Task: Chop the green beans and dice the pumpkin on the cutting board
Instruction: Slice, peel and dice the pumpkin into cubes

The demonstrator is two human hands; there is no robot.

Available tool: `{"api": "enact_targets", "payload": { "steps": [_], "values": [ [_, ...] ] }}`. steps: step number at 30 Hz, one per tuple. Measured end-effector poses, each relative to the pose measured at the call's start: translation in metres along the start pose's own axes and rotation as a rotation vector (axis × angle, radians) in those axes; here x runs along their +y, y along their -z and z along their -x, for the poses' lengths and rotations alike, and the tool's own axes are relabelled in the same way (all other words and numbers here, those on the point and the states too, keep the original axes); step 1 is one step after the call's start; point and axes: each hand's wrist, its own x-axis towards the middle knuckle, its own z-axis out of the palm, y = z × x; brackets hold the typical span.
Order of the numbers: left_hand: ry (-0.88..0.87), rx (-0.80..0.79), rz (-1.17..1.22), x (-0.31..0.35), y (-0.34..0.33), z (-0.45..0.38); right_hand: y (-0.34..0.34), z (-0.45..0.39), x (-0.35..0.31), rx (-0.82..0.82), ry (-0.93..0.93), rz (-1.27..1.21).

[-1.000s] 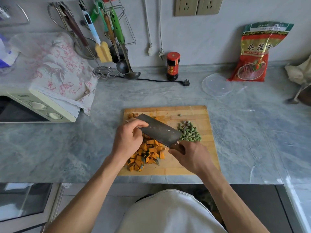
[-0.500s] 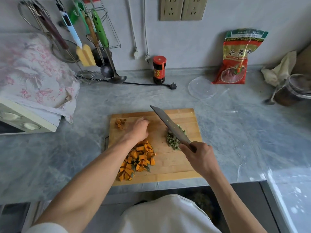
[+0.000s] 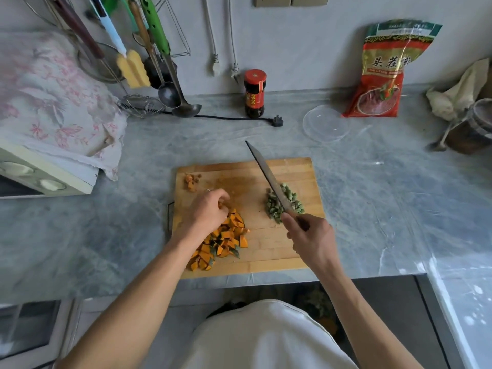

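A rectangular wooden board [image 3: 287, 251] lies mid-frame on the veined grey stone counter [image 3: 372, 209]. Glossy orange pumpkin [image 3: 223, 242] cubes heap at its lower left, under the left hand [image 3: 206, 214], whose curled fingers pinch a piece. Short green beans [image 3: 283, 202] pile right of centre. The right hand [image 3: 311, 239] grips a thin steel knife [image 3: 267, 177], blade edge-on above the beans. A clear round lid [image 3: 326, 123] sits upper right.

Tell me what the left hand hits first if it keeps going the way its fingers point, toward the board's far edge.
Likely nothing big: the left hand has bare cutting board ahead. The small pumpkin scraps sit slightly left of that line, so it may brush them. Beyond the board's edge is bare counter. Depth is hard to judge.
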Motion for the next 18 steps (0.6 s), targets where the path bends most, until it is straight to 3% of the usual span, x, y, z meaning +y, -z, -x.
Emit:
{"api": "enact_targets", "payload": {
  "steps": [3,7,10,18],
  "values": [
    [-0.002,-0.036,-0.039,-0.004,0.000,0.018,-0.007,0.001,-0.010,-0.028,0.014,-0.025],
    [-0.078,0.139,0.093,0.011,0.011,0.027,-0.015,0.001,-0.014,-0.006,0.015,-0.056],
    [-0.096,0.178,0.217,0.024,0.014,0.030,-0.014,0.000,-0.006,0.054,-0.001,0.003],
    [-0.181,-0.050,0.259,0.068,-0.024,0.022,0.027,-0.008,0.046,0.272,-0.177,0.044]
  ]
}}
